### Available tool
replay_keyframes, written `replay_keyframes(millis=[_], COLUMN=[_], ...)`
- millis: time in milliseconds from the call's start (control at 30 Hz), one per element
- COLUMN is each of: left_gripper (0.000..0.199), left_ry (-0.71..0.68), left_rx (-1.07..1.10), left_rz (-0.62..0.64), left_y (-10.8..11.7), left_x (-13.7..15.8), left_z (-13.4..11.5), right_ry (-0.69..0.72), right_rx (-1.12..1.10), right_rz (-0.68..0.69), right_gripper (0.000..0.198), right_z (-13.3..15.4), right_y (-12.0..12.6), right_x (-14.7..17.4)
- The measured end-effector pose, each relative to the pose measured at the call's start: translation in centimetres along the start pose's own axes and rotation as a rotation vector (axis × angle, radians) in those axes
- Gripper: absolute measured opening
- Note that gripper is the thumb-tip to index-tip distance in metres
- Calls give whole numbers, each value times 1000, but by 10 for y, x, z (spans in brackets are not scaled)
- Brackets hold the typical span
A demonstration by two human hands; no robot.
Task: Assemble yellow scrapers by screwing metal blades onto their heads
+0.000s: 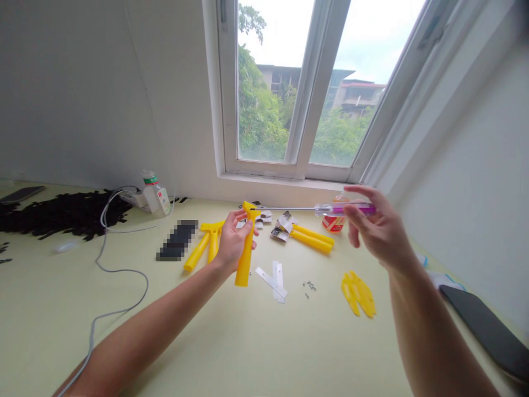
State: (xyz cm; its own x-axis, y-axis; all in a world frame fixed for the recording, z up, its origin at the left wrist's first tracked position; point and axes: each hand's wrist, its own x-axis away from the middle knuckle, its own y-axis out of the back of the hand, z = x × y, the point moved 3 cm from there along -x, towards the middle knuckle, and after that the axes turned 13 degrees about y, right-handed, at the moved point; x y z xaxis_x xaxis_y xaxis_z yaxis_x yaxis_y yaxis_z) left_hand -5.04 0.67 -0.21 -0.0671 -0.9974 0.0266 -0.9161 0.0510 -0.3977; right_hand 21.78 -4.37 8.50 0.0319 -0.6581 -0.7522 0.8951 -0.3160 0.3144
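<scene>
Left hand: was wrapped around the yellow scraper handle, holding it upright above the table.
Right hand: fingers pinched the purple-handled screwdriver, its tip meeting the scraper's head.
Screws: lay loose by the metal blades.
Tip, imo: it needed the shaft square on the screw and the handle gripped firmly.

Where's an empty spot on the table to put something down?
The near table between both arms is bare, and so is the patch left of the cable. It is crowded near the window: yellow scrapers, blades, screws.
</scene>
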Motion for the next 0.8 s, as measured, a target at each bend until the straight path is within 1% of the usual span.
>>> replay_keyframes(millis=[33,100,167,200,233,300,333,367,400,467,500,533,600,633,667,700,767,800], left_gripper=[33,33,33,33,33,32,32,31,31,30,31,31,32,33,33,33,32,31], left_ry=[-3,-10,-16,-17,-16,-13,-12,-11,-11,-13,-13,-11,-9,-9,-11,-13,-16,-17], left_rx=[0,-2,-13,-16,-17,-12,-9,-9,-12,-21,-24,-26,-23,-22,-23,-25,-32,-34], left_rz=[10,21,18,16,16,19,22,22,19,13,13,18,33,38,38,35,24,19], left_y=[-1,-2,-2,-2,-2,-1,-1,-1,0,0,0,0,-1,-1,-1,-1,0,0], left_x=[1,2,3,3,3,2,1,1,0,0,1,1,1,2,1,1,0,0], left_z=[-1,-3,-4,-4,-4,-4,-3,-3,-2,-2,-2,-2,-2,-2,-2,-2,-2,-2], right_ry=[-11,-24,-3,8,14,-3,-18,-27,-21,17,32,39,25,14,9,14,32,40], right_rx=[50,36,-86,-113,-88,51,104,118,89,-30,-52,-27,94,129,123,77,-41,-45], right_rz=[-41,-39,26,51,45,-31,-61,-63,-39,50,74,59,-36,-65,-60,-25,76,97], right_gripper=[37,36,48,53,51,36,32,32,34,46,50,48,35,33,33,36,50,51], right_z=[0,1,4,5,6,7,6,6,6,6,6,6,5,5,4,4,4,4], right_y=[2,2,0,-1,-1,1,2,1,0,-3,-3,-2,2,4,4,3,0,0], right_x=[0,1,1,1,2,2,2,2,2,2,2,2,2,2,2,2,2,2])
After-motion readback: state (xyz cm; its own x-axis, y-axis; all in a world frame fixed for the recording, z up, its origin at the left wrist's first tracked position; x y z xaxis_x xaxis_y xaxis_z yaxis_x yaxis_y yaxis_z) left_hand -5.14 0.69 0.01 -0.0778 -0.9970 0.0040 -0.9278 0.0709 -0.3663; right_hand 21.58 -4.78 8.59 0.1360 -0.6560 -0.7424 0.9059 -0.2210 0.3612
